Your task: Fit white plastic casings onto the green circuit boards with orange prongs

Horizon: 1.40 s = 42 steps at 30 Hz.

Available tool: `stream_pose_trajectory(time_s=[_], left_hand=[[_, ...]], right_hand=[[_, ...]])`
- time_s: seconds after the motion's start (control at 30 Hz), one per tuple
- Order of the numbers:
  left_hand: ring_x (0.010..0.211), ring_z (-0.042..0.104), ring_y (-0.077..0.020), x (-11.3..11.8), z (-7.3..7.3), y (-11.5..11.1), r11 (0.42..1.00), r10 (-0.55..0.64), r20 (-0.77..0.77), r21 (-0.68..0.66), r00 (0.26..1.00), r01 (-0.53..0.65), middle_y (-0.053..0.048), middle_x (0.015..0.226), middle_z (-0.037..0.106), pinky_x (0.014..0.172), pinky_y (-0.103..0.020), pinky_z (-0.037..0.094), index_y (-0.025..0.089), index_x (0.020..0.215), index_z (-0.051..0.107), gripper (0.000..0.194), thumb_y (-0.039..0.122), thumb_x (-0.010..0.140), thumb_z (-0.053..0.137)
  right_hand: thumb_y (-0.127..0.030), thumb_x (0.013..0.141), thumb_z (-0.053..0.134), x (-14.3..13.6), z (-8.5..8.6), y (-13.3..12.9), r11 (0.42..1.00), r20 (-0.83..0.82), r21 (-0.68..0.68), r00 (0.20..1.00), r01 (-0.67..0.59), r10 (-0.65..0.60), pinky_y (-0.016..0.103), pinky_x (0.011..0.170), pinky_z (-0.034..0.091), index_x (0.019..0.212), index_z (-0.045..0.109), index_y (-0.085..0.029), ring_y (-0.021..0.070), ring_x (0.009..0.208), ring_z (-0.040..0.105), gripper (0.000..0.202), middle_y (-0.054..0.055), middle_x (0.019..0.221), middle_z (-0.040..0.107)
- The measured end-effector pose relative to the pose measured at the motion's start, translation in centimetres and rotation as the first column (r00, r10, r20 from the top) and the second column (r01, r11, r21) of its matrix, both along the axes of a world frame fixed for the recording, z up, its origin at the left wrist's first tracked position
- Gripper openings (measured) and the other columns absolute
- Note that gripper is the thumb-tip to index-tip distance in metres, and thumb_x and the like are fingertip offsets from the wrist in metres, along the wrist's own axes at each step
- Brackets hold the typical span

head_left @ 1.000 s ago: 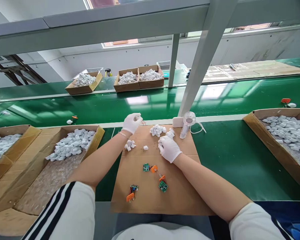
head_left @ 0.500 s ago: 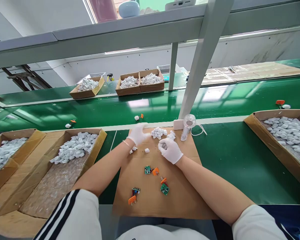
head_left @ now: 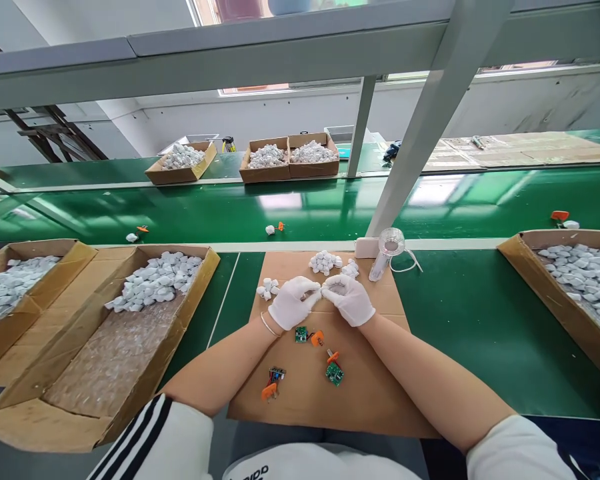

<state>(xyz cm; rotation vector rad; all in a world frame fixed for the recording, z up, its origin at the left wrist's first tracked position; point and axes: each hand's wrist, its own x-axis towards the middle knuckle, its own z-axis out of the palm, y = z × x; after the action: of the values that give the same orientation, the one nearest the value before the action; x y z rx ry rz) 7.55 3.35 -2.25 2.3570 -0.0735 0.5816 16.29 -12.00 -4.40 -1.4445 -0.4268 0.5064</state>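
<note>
My left hand point(head_left: 293, 303), in a white glove, has its fingers curled with the tips pressed together near the middle of the cardboard sheet point(head_left: 365, 400). Its fingertips meet those of my right hand point(head_left: 349, 300), also gloved and curled. What either hand holds is too small or hidden to make out. Beyond them lie a pile of white pieces point(head_left: 325, 262) and a smaller pile point(head_left: 351, 269). More white pieces point(head_left: 268, 288) sit left of my left hand. Nearer me are green circuit boards point(head_left: 335, 373) wired to orange plug parts point(head_left: 317, 338).
Boxes of white pieces stand at left point(head_left: 155, 283) and right point(head_left: 587, 273). A clear-headed device point(head_left: 391, 243) with a white cable stands beyond my right hand. A slanted metal post point(head_left: 430, 120) rises behind it. Smaller boxes point(head_left: 265, 165) line the far side of the green belt point(head_left: 215, 217).
My left hand has come down and right to meet my right hand, its fingers now curled. My right hand has shifted slightly right in view. The whole view has tilted slightly.
</note>
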Motion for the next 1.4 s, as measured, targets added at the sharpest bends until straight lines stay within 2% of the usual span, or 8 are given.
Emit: stream_pose_trajectory(time_s=[0.17,0.37,0.5,0.73,0.97,1.1,1.23,1.4], left_hand=[[0.099,0.064,-0.0210,0.4,-0.1,1.0,0.989,0.136,-0.067,0.060,0.988,-0.132,-0.007,0.106,0.068,0.091,-0.038,0.051,0.022,0.106,0.065,0.024,0.030,0.089,0.050],[0.111,0.056,-0.0329,0.0,0.6,1.3,0.946,0.235,-0.226,0.278,0.945,-0.169,-0.013,0.118,0.063,0.090,-0.045,0.043,0.020,0.123,0.057,0.051,0.040,0.077,0.063],[0.084,0.062,-0.0264,-0.8,1.3,1.1,0.894,0.317,-0.342,0.420,0.884,-0.158,-0.007,0.086,0.069,0.080,-0.039,0.039,0.023,0.095,0.067,0.023,0.028,0.072,0.064],[0.087,0.063,-0.0220,-1.3,0.9,0.2,0.931,0.209,-0.170,0.336,0.963,-0.143,-0.005,0.091,0.070,0.082,-0.036,0.042,0.022,0.107,0.062,0.027,0.023,0.080,0.057],[0.089,0.061,-0.0221,-1.3,0.1,-1.3,0.962,-0.059,0.034,0.271,0.998,0.047,-0.007,0.094,0.064,0.081,-0.036,0.049,0.022,0.115,0.058,0.037,0.018,0.079,0.060],[0.096,0.058,-0.0247,-1.8,2.6,-0.9,0.965,-0.081,-0.192,0.232,0.978,0.125,-0.006,0.102,0.060,0.087,-0.038,0.046,0.024,0.113,0.059,0.050,0.035,0.067,0.075],[0.091,0.059,-0.0301,-2.6,4.6,0.2,0.853,-0.166,-0.608,0.306,0.776,0.422,-0.007,0.096,0.061,0.074,-0.037,0.047,0.024,0.112,0.062,0.068,0.041,0.050,0.083],[0.079,0.063,-0.0260,-2.7,3.9,-0.3,0.806,-0.109,-0.726,0.335,0.679,0.487,-0.006,0.087,0.063,0.066,-0.033,0.047,0.022,0.091,0.069,0.026,0.030,0.066,0.071]], right_hand=[[-0.035,0.066,0.067,1.0,-0.6,-0.1,0.994,0.027,-0.015,0.993,0.112,-0.112,0.037,0.071,0.052,0.076,0.060,-0.019,0.0181,0.065,0.060,0.020,0.002,0.069,0.061],[-0.031,0.061,0.070,0.7,-0.9,0.0,1.000,-0.004,-0.030,1.000,-0.001,0.001,0.037,0.078,0.053,0.077,0.062,-0.019,0.0208,0.076,0.065,0.022,0.006,0.080,0.068],[-0.032,0.063,0.070,0.4,0.0,-0.1,0.995,-0.083,-0.065,0.994,-0.074,0.069,0.037,0.071,0.055,0.075,0.061,-0.018,0.0201,0.067,0.066,0.020,0.004,0.070,0.068],[-0.027,0.064,0.072,-0.3,0.6,-0.3,0.973,-0.040,-0.110,0.979,-0.202,0.198,0.037,0.085,0.055,0.086,0.066,-0.018,0.0220,0.088,0.070,0.025,0.007,0.091,0.073],[-0.031,0.067,0.071,-0.7,-0.1,-0.4,0.972,-0.014,-0.090,0.976,-0.215,0.215,0.032,0.071,0.055,0.082,0.060,-0.019,0.0192,0.076,0.067,0.022,0.004,0.081,0.069],[-0.031,0.066,0.071,0.1,0.0,-0.4,0.991,-0.031,-0.040,0.991,-0.130,0.129,0.030,0.071,0.052,0.094,0.058,-0.018,0.0159,0.073,0.064,0.034,0.002,0.082,0.067],[-0.031,0.063,0.071,0.8,-0.2,-0.2,0.986,-0.060,-0.094,0.990,-0.136,0.131,0.030,0.069,0.050,0.099,0.061,-0.015,0.0148,0.067,0.062,0.040,0.000,0.072,0.064],[-0.027,0.063,0.070,1.2,-0.2,-0.5,0.983,-0.130,-0.088,0.980,-0.164,0.152,0.029,0.061,0.049,0.087,0.067,-0.015,0.0146,0.059,0.060,0.027,0.000,0.064,0.065]])
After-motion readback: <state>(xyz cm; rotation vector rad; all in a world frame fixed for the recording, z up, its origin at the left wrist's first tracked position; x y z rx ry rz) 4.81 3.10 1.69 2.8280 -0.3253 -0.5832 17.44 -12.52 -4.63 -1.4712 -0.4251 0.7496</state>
